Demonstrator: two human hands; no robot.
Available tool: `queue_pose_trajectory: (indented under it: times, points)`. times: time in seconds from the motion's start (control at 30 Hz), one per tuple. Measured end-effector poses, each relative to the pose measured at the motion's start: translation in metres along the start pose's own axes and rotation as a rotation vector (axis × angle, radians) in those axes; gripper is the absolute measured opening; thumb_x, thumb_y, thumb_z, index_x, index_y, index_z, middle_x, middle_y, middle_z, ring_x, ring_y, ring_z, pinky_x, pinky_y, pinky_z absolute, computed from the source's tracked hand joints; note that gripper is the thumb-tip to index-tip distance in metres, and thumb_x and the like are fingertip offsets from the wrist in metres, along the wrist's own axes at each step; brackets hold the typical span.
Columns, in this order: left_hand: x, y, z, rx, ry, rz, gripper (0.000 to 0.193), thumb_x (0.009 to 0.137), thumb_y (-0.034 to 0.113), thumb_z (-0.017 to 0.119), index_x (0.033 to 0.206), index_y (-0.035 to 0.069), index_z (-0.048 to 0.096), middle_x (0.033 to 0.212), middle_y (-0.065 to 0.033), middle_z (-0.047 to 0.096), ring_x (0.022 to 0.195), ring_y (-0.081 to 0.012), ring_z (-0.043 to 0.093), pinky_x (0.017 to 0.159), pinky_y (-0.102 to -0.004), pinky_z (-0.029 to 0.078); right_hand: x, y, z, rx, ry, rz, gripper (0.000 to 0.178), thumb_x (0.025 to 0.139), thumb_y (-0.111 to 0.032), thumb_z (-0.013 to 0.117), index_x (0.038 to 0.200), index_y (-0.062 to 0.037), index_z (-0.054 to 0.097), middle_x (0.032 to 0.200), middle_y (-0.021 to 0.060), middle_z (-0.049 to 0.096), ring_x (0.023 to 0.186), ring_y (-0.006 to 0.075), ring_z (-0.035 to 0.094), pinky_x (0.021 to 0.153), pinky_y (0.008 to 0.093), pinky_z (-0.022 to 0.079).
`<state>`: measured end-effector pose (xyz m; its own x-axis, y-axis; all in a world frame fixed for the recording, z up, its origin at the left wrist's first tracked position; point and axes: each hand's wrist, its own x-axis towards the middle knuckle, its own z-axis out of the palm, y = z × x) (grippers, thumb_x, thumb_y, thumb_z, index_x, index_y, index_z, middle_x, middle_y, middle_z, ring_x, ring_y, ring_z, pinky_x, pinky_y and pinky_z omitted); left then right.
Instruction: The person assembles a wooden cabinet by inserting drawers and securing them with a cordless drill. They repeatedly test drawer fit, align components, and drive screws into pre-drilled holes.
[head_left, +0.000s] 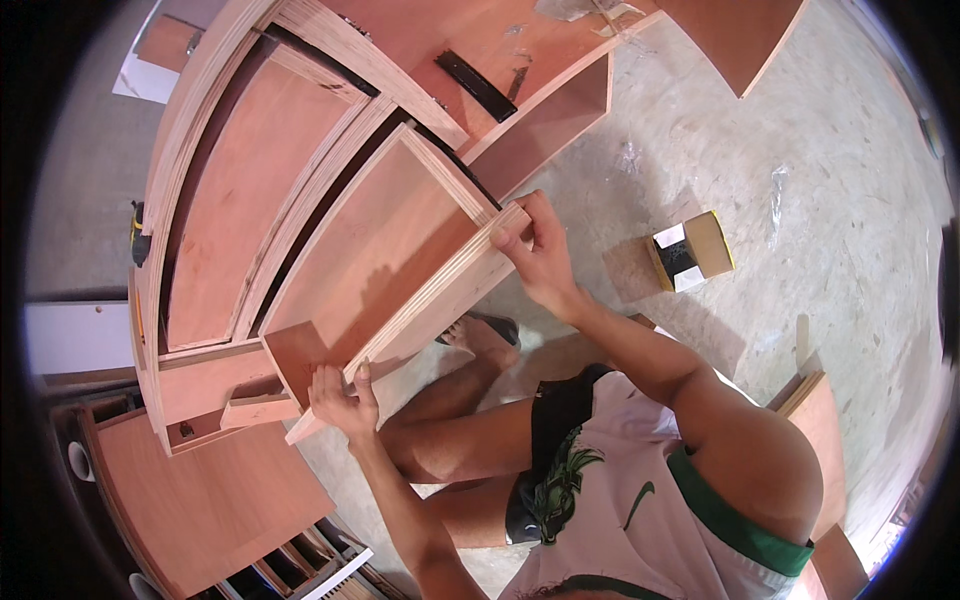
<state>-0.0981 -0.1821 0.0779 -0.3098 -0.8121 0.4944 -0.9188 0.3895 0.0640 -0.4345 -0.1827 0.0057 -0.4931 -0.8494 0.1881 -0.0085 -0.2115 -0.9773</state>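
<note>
A plywood drawer (432, 287) sits partly out of a wooden cabinet (335, 165), its front panel tilted across the view. Around the panel's near left end my left hand (343, 402) is closed, with the thumb on the top edge. At the far right corner my right hand (541, 255) grips the same panel, thumb over the rim. Dark gaps run along the drawer's sides within the cabinet frame. Beside it, farther left, another drawer (262, 175) sits inside the frame. A small wooden block (258, 410) projects just left of my left hand.
On the cabinet's board lies a black strip (476, 87). A small open cardboard box (712, 247) and plastic scraps (628, 157) are on the concrete floor to the right. A yellow-and-black tool (138, 235) stands at the far left. Another wooden unit (200, 500) is at lower left.
</note>
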Motion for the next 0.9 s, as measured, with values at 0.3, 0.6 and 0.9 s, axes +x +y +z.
queue_pose_trajectory:
  times: [0.3, 0.6, 0.9]
  points:
    - [-0.004, 0.004, 0.001, -0.033, -0.001, -0.013, 0.056, 0.091, 0.055, 0.063, 0.072, 0.003, 0.052, 0.068, -0.0121, 0.047, 0.067, -0.0336, 0.051, 0.062, -0.0419, 0.033, 0.0, -0.005, -0.006, 0.036, -0.018, -0.031, 0.047, 0.091, -0.045, 0.072, 0.103, -0.002, 0.059, 0.094, 0.0038, 0.048, 0.087, 0.0151, 0.048, 0.08, 0.0309, 0.041]
    - [-0.005, 0.007, -0.002, -0.021, -0.021, -0.048, 0.055, 0.091, 0.054, 0.063, 0.074, 0.003, 0.053, 0.07, -0.0125, 0.048, 0.068, -0.0339, 0.051, 0.063, -0.0421, 0.033, 0.0, -0.002, -0.006, 0.088, -0.046, 0.02, 0.043, 0.09, -0.037, 0.074, 0.108, -0.0018, 0.059, 0.1, 0.0061, 0.05, 0.093, 0.018, 0.052, 0.084, 0.032, 0.043]
    - [-0.005, 0.003, -0.002, -0.042, -0.016, -0.03, 0.053, 0.09, 0.052, 0.065, 0.073, 0.003, 0.053, 0.071, -0.0117, 0.048, 0.07, -0.0338, 0.05, 0.064, -0.0424, 0.034, -0.003, -0.004, -0.003, 0.061, -0.06, -0.005, 0.044, 0.089, -0.032, 0.076, 0.116, -0.0007, 0.059, 0.108, 0.0101, 0.054, 0.1, 0.0218, 0.058, 0.087, 0.0354, 0.049]
